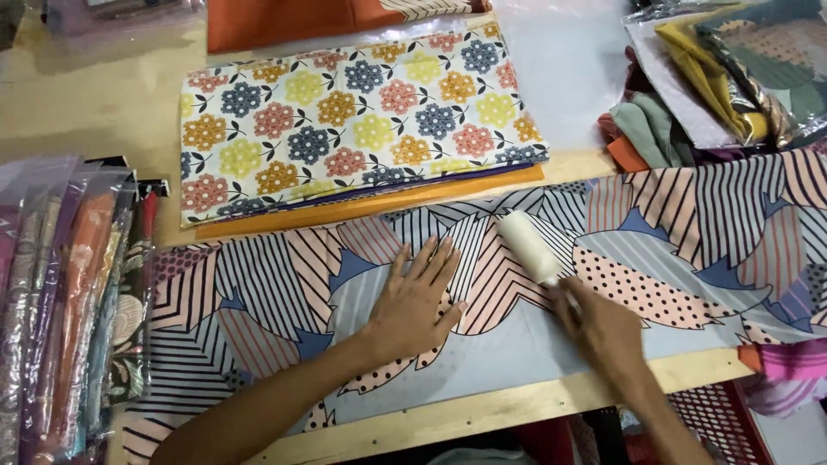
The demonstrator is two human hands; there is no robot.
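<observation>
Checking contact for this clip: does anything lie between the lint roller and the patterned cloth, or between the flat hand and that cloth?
Nothing visible does. The lint roller, gripped by the right hand, lies directly on the patterned cloth; the left hand presses flat on it.

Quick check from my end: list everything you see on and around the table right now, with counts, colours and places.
Patterned cloth: one, striped and dotted leaf print in peach, blue, grey; spread along the table's near edge.
Lint roller: one, white; lying on the cloth, handle in the right hand.
Floral fabric: one folded piece, cream with multicoloured flowers; behind the cloth, atop an orange piece.
Orange fabric: one, top edge.
Bagged fabrics: several, mixed colours; left side.
Bagged fabric pile: several, yellow, green, red; top right.
Wooden table: one, light.
Left hand: flat on the cloth, fingers spread.
Right hand: gripping the roller.
</observation>
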